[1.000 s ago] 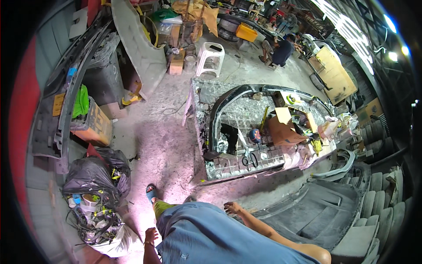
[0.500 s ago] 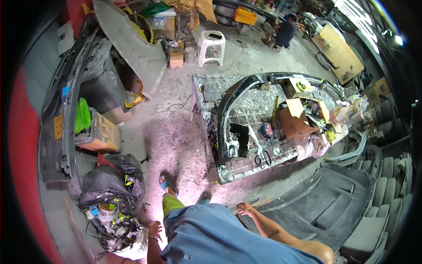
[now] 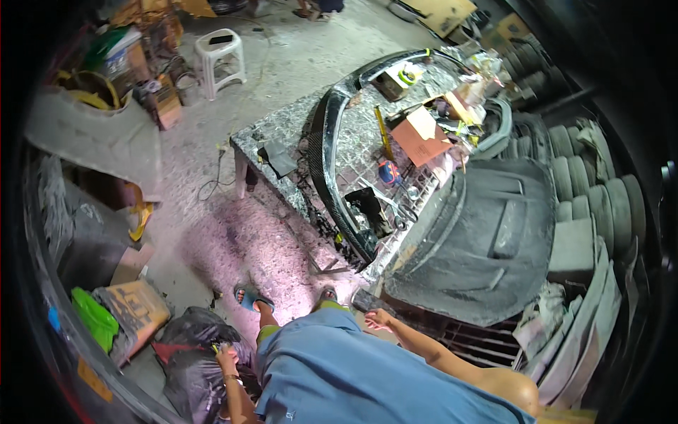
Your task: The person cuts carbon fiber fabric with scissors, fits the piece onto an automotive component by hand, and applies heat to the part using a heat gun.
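My left hand hangs over a black plastic bag at the lower left, its fingers loosely apart. A small yellow bit shows at its fingertips, and I cannot tell whether it lies in the bag. On the right, my right hand hangs in the air with loose, parted fingers and nothing in it. It is nearest to a black car hood with raised vents. Ahead, a worktable carries a curved black trim part, scissors and a blue-and-red round object.
A white stool with a dark flat object on top stands at the far left. Cardboard boxes, a bright green cloth and a large grey panel line the left. Stacked tires stand at the right.
My view has turned to the right and the table now appears tilted. The hood shows more fully. My left hand is now over the black bag; the right still hangs at my side.
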`<state>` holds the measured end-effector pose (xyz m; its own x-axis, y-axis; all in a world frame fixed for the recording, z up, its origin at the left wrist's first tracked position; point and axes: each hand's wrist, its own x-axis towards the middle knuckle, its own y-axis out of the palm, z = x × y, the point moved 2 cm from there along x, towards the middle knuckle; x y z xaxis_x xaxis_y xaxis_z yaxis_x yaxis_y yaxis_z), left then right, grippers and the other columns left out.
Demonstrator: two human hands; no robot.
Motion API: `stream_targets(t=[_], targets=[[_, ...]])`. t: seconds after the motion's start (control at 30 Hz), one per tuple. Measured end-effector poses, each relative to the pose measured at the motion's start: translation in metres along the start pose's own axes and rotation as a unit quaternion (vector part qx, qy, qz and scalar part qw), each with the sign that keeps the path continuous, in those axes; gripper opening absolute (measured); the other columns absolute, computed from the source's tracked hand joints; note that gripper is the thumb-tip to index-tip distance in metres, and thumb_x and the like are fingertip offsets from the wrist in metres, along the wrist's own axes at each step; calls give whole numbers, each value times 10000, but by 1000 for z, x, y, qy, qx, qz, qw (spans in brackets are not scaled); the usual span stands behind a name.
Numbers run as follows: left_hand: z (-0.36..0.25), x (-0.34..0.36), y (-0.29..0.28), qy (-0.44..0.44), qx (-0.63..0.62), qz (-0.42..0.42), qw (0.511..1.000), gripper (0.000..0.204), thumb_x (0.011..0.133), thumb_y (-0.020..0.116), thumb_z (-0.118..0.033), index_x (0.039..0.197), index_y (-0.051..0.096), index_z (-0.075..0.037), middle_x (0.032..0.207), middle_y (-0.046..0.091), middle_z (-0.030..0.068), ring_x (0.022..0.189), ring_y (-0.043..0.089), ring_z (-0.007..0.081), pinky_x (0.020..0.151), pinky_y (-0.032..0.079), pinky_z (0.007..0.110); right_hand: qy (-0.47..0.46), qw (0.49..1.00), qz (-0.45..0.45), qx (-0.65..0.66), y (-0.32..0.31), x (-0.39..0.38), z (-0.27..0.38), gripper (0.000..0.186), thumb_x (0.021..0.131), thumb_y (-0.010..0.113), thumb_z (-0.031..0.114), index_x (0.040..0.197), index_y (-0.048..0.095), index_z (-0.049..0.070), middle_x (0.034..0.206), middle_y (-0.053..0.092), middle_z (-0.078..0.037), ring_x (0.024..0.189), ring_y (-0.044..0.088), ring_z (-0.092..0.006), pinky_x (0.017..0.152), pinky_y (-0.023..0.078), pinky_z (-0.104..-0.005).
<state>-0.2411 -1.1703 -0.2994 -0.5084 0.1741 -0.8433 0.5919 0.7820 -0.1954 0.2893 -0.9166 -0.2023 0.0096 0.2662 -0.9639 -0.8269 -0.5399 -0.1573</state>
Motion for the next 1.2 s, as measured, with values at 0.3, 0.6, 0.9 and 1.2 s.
stream_targets(t=[0.3,0.6,0.9,1.2], targets=[[-176,102,8,55,214,141,965,147,860,582,-225,930,564,-98,852,577,22,675,558,119,546,454,273,-27,999,-11,-44,109,-11,-3,307,881,563,335,1109,627,139,936,670,-37,793,645,-165,611,508,-332],[-285,128,79,130,263,210,932,226,897,605,-315,757,548,-146,607,507,-20,502,473,102,404,376,262,-67,994,-40,78,174,53,124,344,853,572,272,1119,627,60,859,677,-87,699,657,-188,511,531,-336],[-398,169,127,117,532,358,759,178,897,596,-280,916,542,-111,765,569,44,640,556,154,510,468,307,-59,950,-191,241,237,42,139,419,842,549,398,963,700,26,783,689,-133,617,651,-221,538,530,-359],[-541,192,260,83,578,365,725,234,900,580,-245,1049,542,-69,938,638,109,771,632,212,599,520,354,20,890,-168,423,419,69,155,389,814,516,307,1044,677,37,995,677,-174,773,666,-231,662,538,-396]])
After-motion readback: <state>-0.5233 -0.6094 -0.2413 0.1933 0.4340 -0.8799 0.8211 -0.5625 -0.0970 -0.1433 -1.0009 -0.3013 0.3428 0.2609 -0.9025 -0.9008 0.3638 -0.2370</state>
